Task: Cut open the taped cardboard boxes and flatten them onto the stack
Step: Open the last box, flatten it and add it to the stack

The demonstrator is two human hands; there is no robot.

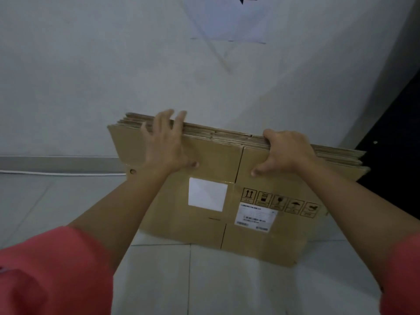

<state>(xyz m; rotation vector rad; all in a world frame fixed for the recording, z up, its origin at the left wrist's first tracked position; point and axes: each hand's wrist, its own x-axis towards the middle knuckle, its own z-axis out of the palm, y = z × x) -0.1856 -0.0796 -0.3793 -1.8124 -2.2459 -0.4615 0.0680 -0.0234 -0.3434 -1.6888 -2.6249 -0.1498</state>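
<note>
The stack [172, 212] of flattened cardboard boxes stands on edge on the tiled floor [227, 280] and leans back against the white wall [91, 76] behind it. The person's left hand [166, 144] lies on the stack's top edge near its left end, with the fingers straight and spread over the edge and the thumb flat on the front sheet. The right hand [288, 151] grips the top edge further right, its fingers curled over the cardboard and its thumb pressed on the front face. Below the hands, the front sheet carries a blank white label [208, 194], a printed shipping label [254, 218] and a row of handling symbols [279, 202]. A red sleeve [56, 269] covers the left upper arm. To the left of the stack, a pale cable [56, 173] runs along the foot of the wall.
</note>
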